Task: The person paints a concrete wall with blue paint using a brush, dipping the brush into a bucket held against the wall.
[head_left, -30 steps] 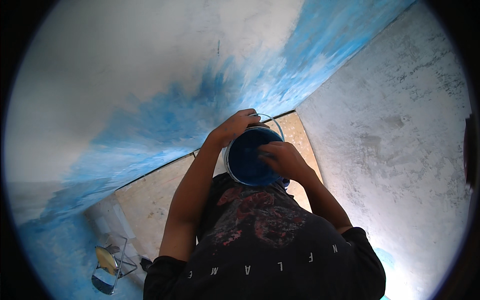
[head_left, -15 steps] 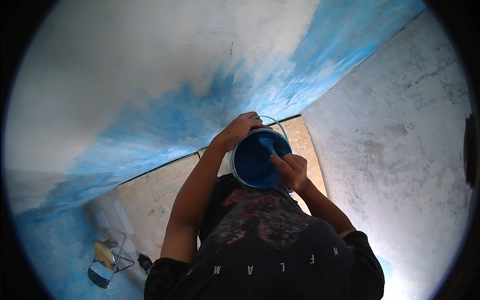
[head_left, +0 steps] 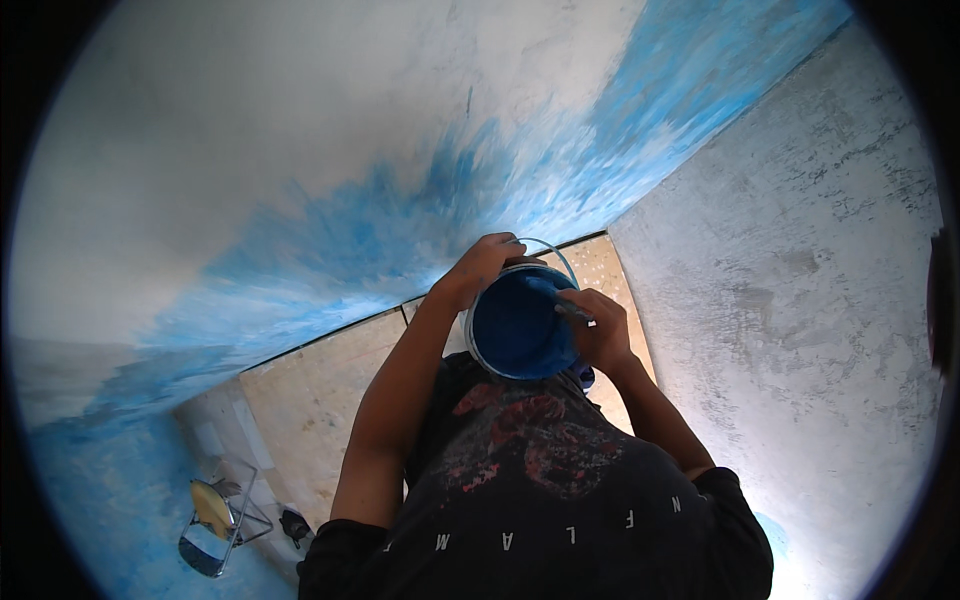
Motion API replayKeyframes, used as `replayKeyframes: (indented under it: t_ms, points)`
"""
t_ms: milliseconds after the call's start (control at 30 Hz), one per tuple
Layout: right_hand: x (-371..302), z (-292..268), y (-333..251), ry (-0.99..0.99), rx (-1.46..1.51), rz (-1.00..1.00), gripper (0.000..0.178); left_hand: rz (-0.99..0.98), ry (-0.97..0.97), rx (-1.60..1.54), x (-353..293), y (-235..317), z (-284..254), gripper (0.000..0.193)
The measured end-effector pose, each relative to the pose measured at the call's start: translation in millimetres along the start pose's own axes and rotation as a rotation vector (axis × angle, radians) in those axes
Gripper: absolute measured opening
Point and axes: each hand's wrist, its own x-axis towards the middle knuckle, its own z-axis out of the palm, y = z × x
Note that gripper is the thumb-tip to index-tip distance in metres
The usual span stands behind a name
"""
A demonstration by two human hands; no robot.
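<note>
Close in front of my body is a paint bucket point(head_left: 505, 335), its inside coated in deep blue and its mouth tipped up toward me. My left hand point(head_left: 488, 262) is closed on the bucket's far left rim, near the thin wire handle point(head_left: 555, 247). In my right hand point(head_left: 603, 328) is a paintbrush point(head_left: 566, 306), gripped at the bucket's right side. The brush's blue-coated head point(head_left: 542, 285) lies inside by the upper wall of the bucket; part of its handle is hidden by my fingers.
Ahead stands a wall point(head_left: 340, 220) streaked blue over white. A rough grey wall point(head_left: 780, 270) rises on the right. Below is a pale speckled floor point(head_left: 320, 400). At the lower left are a folding chair point(head_left: 215, 515) and a dark object point(head_left: 293, 525).
My right hand has moved a little up and to the right, and the brush head has shifted toward the bucket's upper right rim. My left hand keeps its hold.
</note>
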Motion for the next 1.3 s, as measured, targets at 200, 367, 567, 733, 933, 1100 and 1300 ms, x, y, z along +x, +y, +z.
replayKeyframes:
  t_ms: [200, 367, 567, 733, 933, 1100, 1300]
  points:
    - [20, -16, -18, -0.129, 0.22, 0.168, 0.016, -0.067, 0.036, -0.118, -5, 0, -2, 0.08]
    - [12, 2, -6, -0.254, 0.031, -0.204, 0.024, -0.048, 0.051, -0.138, -4, -1, 0, 0.075]
    - [6, 10, -4, -0.324, -0.221, -0.29, 0.032, -0.022, -0.028, -0.159, 12, -20, -13, 0.07]
    - [-8, 10, 7, -0.231, -0.293, -0.337, 0.037, -0.036, 0.056, -0.182, 0, 2, 3, 0.068]
    - [-8, 4, 8, -0.114, -0.295, -0.431, 0.039, -0.014, 0.067, -0.207, 6, -3, -2, 0.059]
    - [5, -17, 4, -0.125, -0.146, -0.297, 0.031, -0.064, 0.085, -0.241, 15, -15, -13, 0.028]
    - [9, -27, -3, -0.058, -0.102, -0.23, 0.03, -0.067, 0.104, -0.221, 20, -15, -9, 0.029]
